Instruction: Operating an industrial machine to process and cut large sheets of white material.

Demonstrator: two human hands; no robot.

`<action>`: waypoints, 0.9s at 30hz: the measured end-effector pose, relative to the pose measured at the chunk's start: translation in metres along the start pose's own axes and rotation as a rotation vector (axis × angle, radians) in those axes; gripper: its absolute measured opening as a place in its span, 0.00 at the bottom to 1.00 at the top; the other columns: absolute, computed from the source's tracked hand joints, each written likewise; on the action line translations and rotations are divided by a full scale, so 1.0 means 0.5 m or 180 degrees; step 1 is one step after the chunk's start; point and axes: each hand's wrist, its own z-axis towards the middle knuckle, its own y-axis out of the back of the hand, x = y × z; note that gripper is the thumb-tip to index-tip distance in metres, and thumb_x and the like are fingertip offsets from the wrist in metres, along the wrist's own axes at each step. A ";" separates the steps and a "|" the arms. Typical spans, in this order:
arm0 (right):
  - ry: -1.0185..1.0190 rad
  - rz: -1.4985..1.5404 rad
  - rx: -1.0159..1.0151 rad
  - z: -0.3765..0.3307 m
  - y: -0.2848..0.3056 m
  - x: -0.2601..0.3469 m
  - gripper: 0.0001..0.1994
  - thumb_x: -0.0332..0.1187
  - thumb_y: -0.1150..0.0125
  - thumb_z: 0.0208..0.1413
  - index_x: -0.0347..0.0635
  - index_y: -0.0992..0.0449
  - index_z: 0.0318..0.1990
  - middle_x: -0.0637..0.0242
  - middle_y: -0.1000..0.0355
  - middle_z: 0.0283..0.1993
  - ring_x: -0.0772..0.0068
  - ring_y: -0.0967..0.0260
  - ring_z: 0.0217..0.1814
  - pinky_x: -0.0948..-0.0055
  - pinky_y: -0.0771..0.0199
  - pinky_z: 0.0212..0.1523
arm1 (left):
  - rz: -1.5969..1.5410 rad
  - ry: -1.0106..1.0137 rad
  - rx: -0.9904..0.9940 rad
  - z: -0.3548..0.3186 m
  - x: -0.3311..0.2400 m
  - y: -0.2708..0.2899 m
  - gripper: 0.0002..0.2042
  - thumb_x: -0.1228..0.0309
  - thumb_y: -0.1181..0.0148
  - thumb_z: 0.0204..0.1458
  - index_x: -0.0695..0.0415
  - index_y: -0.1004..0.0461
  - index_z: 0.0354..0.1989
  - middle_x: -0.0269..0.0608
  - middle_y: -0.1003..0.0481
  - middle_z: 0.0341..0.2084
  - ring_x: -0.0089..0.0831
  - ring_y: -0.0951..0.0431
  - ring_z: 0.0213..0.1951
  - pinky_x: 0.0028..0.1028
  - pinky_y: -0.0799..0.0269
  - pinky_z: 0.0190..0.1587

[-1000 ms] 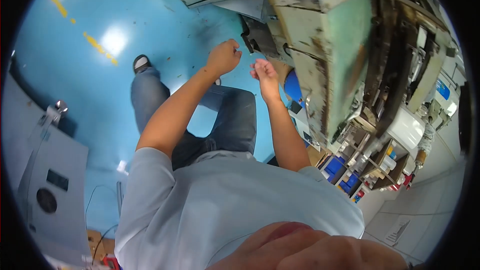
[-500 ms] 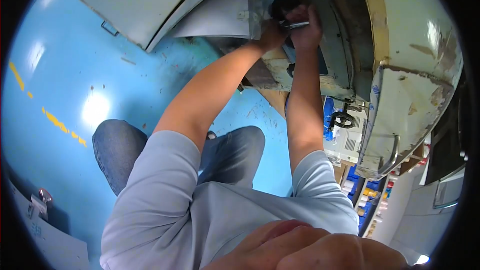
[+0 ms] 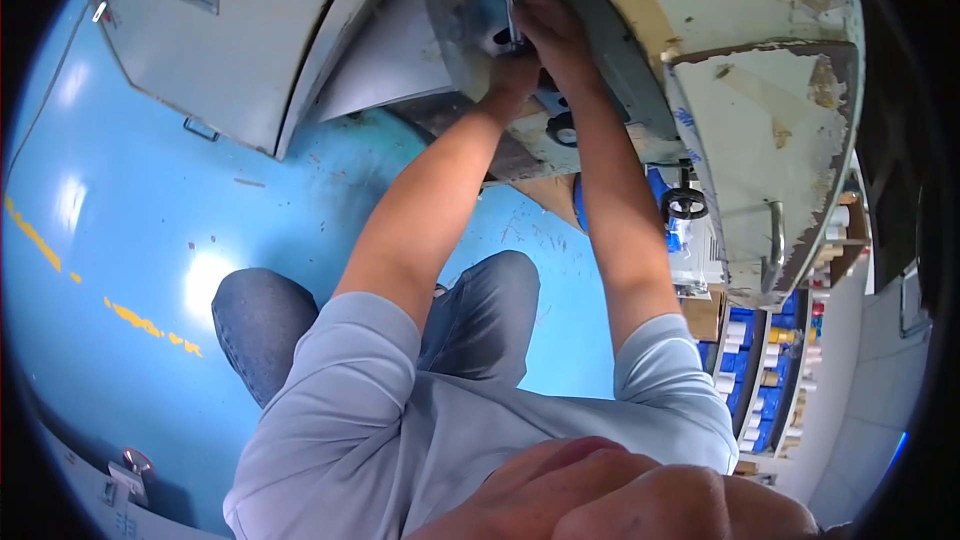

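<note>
Both my arms reach into the cavity of a worn, pale-green machine housing. My left hand is closed around the lower end of a short shiny metal rod; its fingertips are hidden. Just above and to the right, my right hand curls its fingers around the rod's upper part. The rod stands nearly upright in view, and its exact kind cannot be made out. Beneath my right wrist sits a small dark round knob. A dark shape behind the hands is too shadowed to name.
A large grey door panel stands open at the left above the blue floor. A black handwheel juts out right of my forearm. Further right are a chipped cover with a metal handle and stocked shelves.
My view has turned, so the machine and both hands sit further left. The metal rod, lying almost level before, now appears nearly upright, with my right hand higher beside it.
</note>
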 end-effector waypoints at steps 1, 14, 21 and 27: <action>0.0209 -0.0103 -0.0204 -0.035 0.031 -0.035 0.14 0.41 0.38 0.62 0.37 0.23 0.39 0.64 0.27 0.37 0.64 0.28 0.44 0.68 0.31 0.49 | -0.0468 -0.0056 -0.0162 -0.010 -0.002 0.001 0.10 0.64 0.40 0.56 0.54 0.20 0.43 0.39 0.23 0.33 0.37 0.23 0.35 0.37 0.28 0.37; -0.3785 0.3770 -0.0588 -0.288 -0.007 -0.142 0.34 0.69 0.48 0.59 0.44 0.26 0.51 0.53 0.23 0.39 0.60 0.25 0.37 0.64 0.26 0.40 | -0.1192 0.0144 0.0066 -0.070 -0.072 0.032 0.17 0.56 0.32 0.52 0.61 0.22 0.30 0.37 0.26 0.19 0.28 0.26 0.19 0.31 0.31 0.24; -0.3436 0.4151 -0.0829 -0.294 -0.038 -0.148 0.34 0.69 0.50 0.58 0.43 0.23 0.46 0.56 0.23 0.37 0.63 0.28 0.35 0.65 0.31 0.39 | -0.1345 0.0331 -0.0040 -0.089 -0.100 0.033 0.15 0.61 0.33 0.52 0.58 0.24 0.42 0.34 0.31 0.18 0.26 0.30 0.19 0.29 0.34 0.23; -0.3499 0.4816 -0.0989 -0.294 -0.043 -0.147 0.34 0.68 0.53 0.60 0.41 0.24 0.46 0.57 0.24 0.37 0.64 0.31 0.32 0.66 0.33 0.37 | -0.1410 0.0437 0.0011 -0.085 -0.101 0.034 0.19 0.65 0.34 0.54 0.57 0.28 0.52 0.32 0.34 0.16 0.25 0.33 0.17 0.29 0.36 0.22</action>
